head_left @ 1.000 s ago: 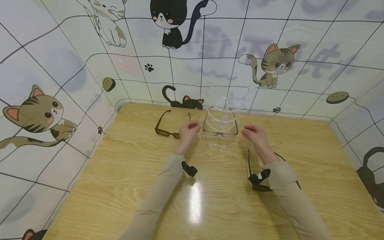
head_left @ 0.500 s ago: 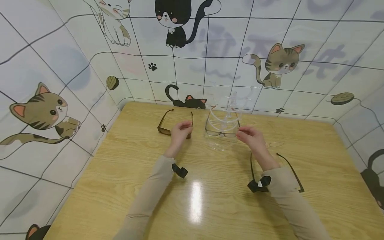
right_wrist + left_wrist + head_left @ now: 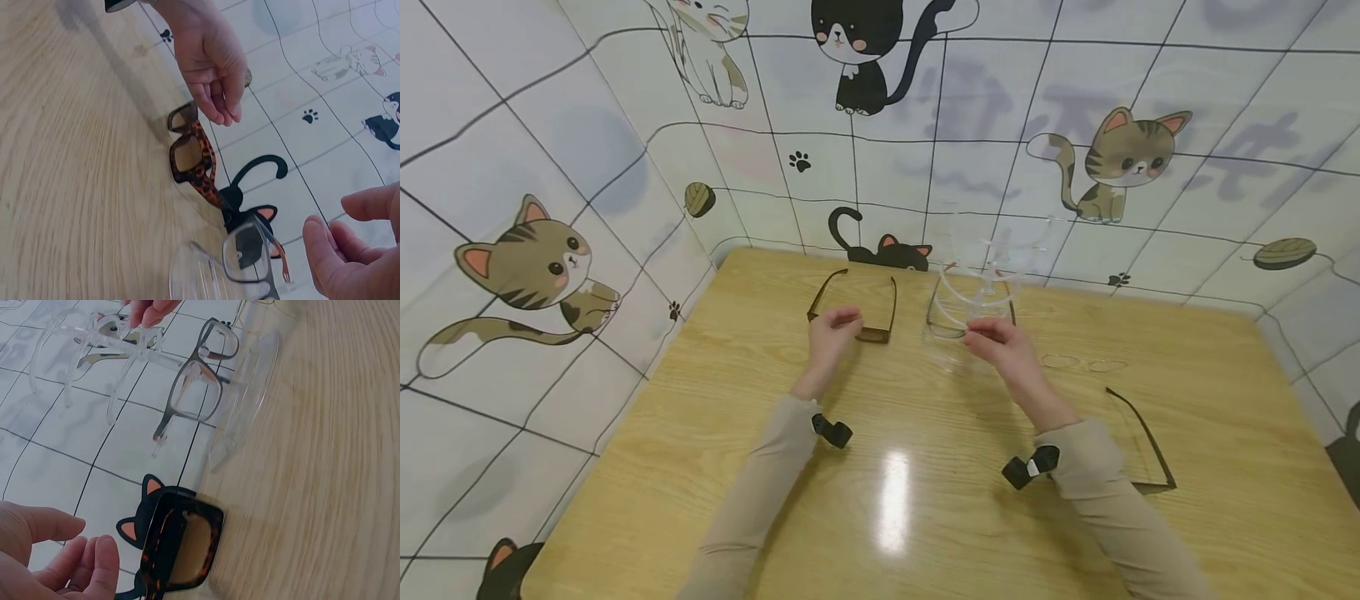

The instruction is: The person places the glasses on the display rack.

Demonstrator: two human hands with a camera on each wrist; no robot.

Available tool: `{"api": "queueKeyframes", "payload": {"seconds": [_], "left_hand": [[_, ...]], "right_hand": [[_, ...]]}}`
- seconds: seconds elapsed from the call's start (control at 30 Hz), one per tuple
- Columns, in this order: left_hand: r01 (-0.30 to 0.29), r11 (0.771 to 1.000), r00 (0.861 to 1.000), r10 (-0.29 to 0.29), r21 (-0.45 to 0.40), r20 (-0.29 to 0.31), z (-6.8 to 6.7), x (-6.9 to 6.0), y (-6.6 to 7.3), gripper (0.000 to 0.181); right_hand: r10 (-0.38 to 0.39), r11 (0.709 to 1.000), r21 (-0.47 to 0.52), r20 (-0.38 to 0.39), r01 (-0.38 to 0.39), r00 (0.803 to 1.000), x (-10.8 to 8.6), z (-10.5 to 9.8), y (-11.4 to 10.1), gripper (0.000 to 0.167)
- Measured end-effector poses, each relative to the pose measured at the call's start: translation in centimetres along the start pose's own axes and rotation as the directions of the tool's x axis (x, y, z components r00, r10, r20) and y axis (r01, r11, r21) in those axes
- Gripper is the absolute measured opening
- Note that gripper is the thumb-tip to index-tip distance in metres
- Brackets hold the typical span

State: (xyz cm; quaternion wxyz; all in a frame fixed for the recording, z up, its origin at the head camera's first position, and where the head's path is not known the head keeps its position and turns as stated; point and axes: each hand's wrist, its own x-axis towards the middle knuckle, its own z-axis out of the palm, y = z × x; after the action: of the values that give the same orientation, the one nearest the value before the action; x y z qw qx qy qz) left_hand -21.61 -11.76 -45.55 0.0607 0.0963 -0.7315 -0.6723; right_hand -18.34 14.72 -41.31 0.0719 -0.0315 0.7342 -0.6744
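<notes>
My left hand (image 3: pixel 833 333) hovers above the tortoiseshell sunglasses (image 3: pixel 874 336), its fingers loosely bent and holding nothing. In the right wrist view, a gap shows between that hand (image 3: pixel 215 69) and the sunglasses (image 3: pixel 189 153). A clear display stand (image 3: pixel 955 292) with curved arms carries grey-framed eyeglasses (image 3: pixel 195 390) on its low tier. My right hand (image 3: pixel 1003 350) is in front of the stand and covers part of those eyeglasses in the head view. Its thumb and fingertips stand apart with nothing between them in the right wrist view.
Thin wire-rimmed glasses (image 3: pixel 1107 365) lie right of the stand. Dark-framed glasses (image 3: pixel 1153 437) sit nearer the front right, partly hidden by my right sleeve. The wooden table (image 3: pixel 940 517) meets a cat-patterned backdrop (image 3: pixel 895 167) behind and at both sides.
My left hand has moved left, from beside the stand to above the tortoiseshell sunglasses. My right hand has moved left, from the stand's right side to its front. The head view has shifted slightly.
</notes>
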Motion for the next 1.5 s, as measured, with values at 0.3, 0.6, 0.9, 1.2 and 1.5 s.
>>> {"api": "queueKeyframes", "payload": {"seconds": [0.3,0.6,0.9,1.2,1.5], "left_hand": [[-0.013,1.000,0.998,0.013,0.000,-0.069,-2.6,0.4,-0.1,0.025],[0.024,0.999,0.991,-0.021,0.023,-0.135,-5.0,0.9,-0.9,0.024],[0.068,0.998,0.986,-0.066,0.006,-0.156,-7.0,1.9,-1.9,0.022],[0.149,0.989,0.979,-0.149,-0.013,-0.140,-7.5,3.9,-1.7,0.026],[0.231,0.970,0.971,-0.224,0.082,-0.081,-7.4,5.7,-1.9,0.031]], "right_hand": [[-0.004,1.000,0.006,0.062,0.004,0.998,0.4,2.9,0.0,0.034],[0.033,0.999,0.033,0.105,-0.036,0.994,1.0,6.2,0.9,0.030],[0.108,0.993,0.029,0.059,-0.110,0.992,2.1,9.4,2.6,0.032],[0.051,0.987,-0.151,-0.077,-0.063,0.996,3.2,11.0,3.8,0.032],[0.126,0.985,-0.097,-0.141,-0.140,0.982,4.3,12.3,4.8,0.036]]}}
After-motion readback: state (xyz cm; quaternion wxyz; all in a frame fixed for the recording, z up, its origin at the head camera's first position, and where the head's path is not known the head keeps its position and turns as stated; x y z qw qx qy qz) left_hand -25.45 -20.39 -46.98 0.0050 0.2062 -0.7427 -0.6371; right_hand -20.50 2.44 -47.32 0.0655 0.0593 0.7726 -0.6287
